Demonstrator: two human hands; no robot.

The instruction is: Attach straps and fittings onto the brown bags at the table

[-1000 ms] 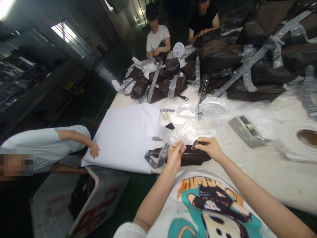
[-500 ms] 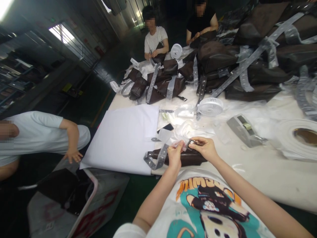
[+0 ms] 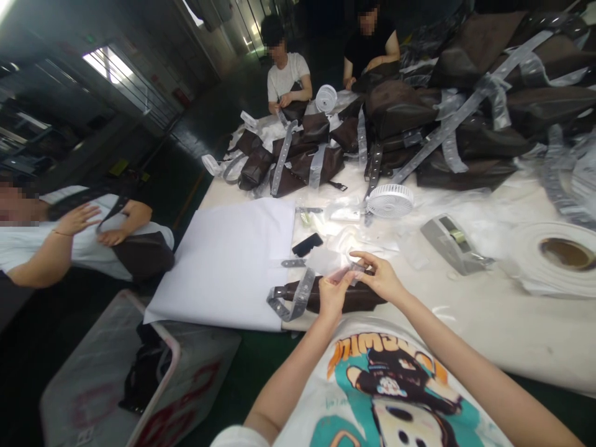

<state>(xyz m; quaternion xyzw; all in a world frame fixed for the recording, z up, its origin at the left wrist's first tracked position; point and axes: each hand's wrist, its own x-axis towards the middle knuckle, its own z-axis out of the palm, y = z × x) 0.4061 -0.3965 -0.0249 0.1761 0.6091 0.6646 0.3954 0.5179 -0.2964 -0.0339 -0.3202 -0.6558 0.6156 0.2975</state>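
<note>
A dark brown bag (image 3: 367, 299) lies on the table in front of me, below my hands. Its eyelet-studded strap (image 3: 305, 294), wrapped in clear plastic, loops out to the left. My left hand (image 3: 332, 294) pinches a thin sheet of clear plastic film (image 3: 325, 261), which spreads out above the bag. Close against it, my right hand (image 3: 382, 277) closes its fingers around a metal buckle (image 3: 356, 267), mostly covered by fingers and film. The fingertips of both hands meet at the buckle.
White sheeting (image 3: 223, 264) covers the table's left part. A phone (image 3: 307, 244), a white fan (image 3: 390, 200), a tape dispenser (image 3: 451, 244) and a large white roll (image 3: 563, 254) lie around. Brown bags pile up behind. A bin (image 3: 174, 357) stands at left; co-workers are nearby.
My hands have come together at the buckle, with the film now partly over it. The co-worker on the left has raised a brown bag by its strap from the bin.
</note>
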